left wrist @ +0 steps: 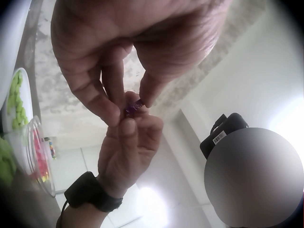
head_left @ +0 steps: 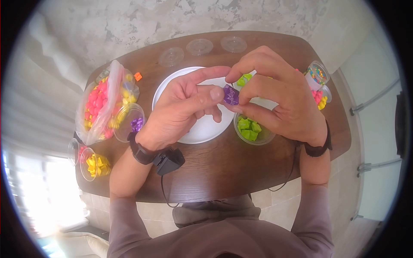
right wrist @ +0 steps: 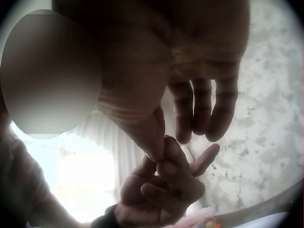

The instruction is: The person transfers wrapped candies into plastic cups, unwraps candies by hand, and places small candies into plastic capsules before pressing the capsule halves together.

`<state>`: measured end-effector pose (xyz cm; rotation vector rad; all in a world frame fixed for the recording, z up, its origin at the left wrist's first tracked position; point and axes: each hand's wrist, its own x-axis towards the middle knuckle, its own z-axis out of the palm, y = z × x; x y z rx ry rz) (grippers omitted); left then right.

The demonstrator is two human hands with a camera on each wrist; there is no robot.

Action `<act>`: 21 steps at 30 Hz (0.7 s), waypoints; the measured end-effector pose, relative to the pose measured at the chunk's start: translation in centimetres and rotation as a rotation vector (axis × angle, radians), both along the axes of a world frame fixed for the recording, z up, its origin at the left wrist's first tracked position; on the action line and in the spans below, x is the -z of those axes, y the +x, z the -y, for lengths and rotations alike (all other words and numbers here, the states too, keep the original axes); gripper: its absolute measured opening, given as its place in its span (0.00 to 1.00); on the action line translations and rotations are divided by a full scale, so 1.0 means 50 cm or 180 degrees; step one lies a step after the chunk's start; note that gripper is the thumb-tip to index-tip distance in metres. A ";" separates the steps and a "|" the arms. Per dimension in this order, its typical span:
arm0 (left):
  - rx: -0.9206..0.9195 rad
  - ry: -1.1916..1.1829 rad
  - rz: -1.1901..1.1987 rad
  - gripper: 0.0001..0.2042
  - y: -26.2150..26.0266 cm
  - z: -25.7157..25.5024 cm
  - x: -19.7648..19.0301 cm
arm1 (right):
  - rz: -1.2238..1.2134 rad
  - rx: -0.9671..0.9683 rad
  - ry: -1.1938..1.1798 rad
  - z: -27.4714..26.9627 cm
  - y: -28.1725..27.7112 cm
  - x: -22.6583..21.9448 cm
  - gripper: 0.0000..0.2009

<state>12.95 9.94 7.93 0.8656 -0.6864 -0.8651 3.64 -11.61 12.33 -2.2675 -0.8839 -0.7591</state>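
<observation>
A small purple foil wrapper (head_left: pixel 231 95) with pale printed lines is held up between both hands, above the right side of the white plate (head_left: pixel 161 92). My left hand (head_left: pixel 183 101) pinches its left side with thumb and fingers, index finger stretched toward the other hand. On the opposite side, my right hand (head_left: pixel 279 92) grips the wrapper's edge between thumb and fingertips. In the left wrist view the purple wrapper (left wrist: pixel 134 107) shows between the meeting fingertips. Fingers hide it in the right wrist view. Below the right hand stands a clear cup (head_left: pixel 264 139) of green wrapped pieces (head_left: pixel 249 129).
At left lie a plastic bag (head_left: pixel 112 92) of pink and yellow pieces, a cup with purple foil pieces (head_left: pixel 137 124) and a cup of yellow pieces (head_left: pixel 98 165). Clear lids (head_left: pixel 200 46) line the back. A jar (head_left: pixel 317 74) of colourful bits stands at right.
</observation>
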 end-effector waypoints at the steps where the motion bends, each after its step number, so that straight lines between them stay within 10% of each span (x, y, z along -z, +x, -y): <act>1: -0.0004 -0.0001 0.0001 0.24 -0.002 0.001 -0.001 | 0.0001 -0.0004 -0.0001 0.001 -0.001 -0.001 0.12; 21: -0.1757 0.0304 0.1485 0.14 -0.062 0.024 -0.014 | -0.0343 0.0621 0.0576 -0.013 0.013 0.024 0.12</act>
